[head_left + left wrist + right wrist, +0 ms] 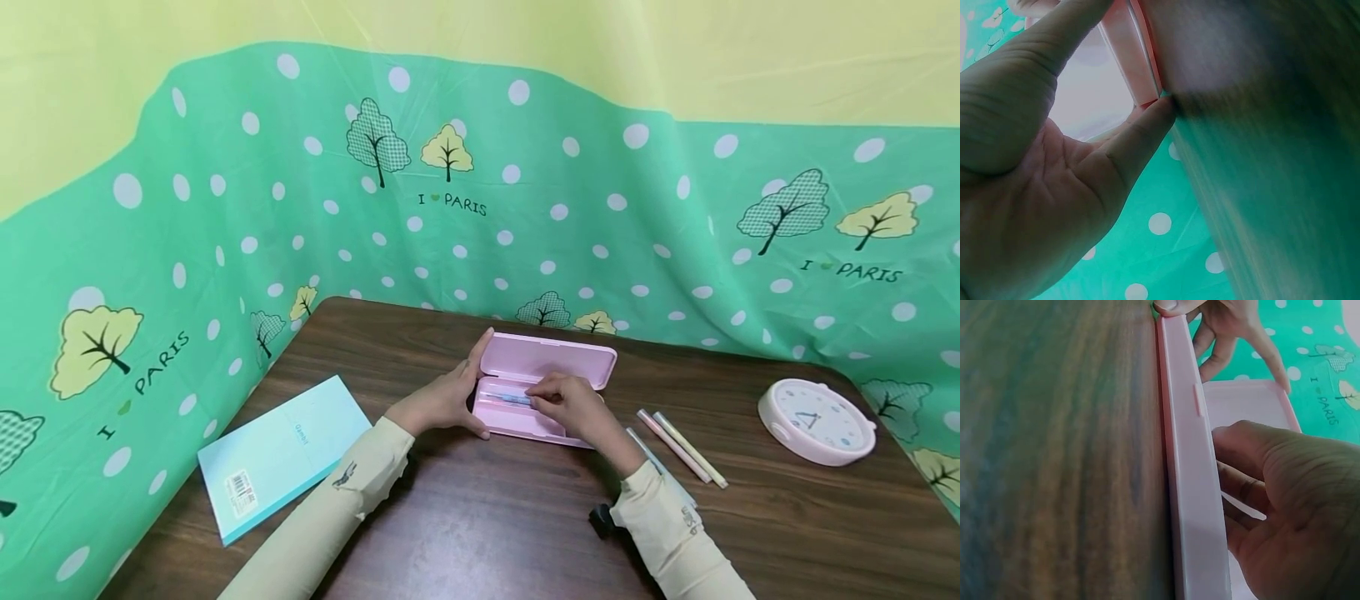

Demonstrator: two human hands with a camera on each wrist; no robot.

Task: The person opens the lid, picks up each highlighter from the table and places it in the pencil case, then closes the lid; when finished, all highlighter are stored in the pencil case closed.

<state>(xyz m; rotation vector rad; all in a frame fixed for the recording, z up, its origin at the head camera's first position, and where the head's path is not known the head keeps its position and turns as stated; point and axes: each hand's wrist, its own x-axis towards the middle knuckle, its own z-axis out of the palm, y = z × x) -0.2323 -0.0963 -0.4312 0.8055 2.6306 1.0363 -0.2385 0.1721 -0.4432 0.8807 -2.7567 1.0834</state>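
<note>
A pink pencil case [501, 422] lies on the table with its lid [543, 357] swung back. Around its left end spreads my left hand [442, 398], the thumb at the front corner and a finger up against the lid; the left wrist view shows the hand holding the case's end [1130, 56]. My right hand [576, 407] reaches into the case and pinches a light blue pen [512, 399] by its right end. In the right wrist view the case's front wall [1196, 481] hides the pen and part of the fingertips.
Right of the case lie a pink pen [675, 447], a pale yellow pen [692, 450] and a blue pen [662, 465] partly behind the right arm. A pink round clock [817, 422] stands far right. On the left lies a light blue notebook [288, 454]. A patterned curtain [525, 200] encloses the table.
</note>
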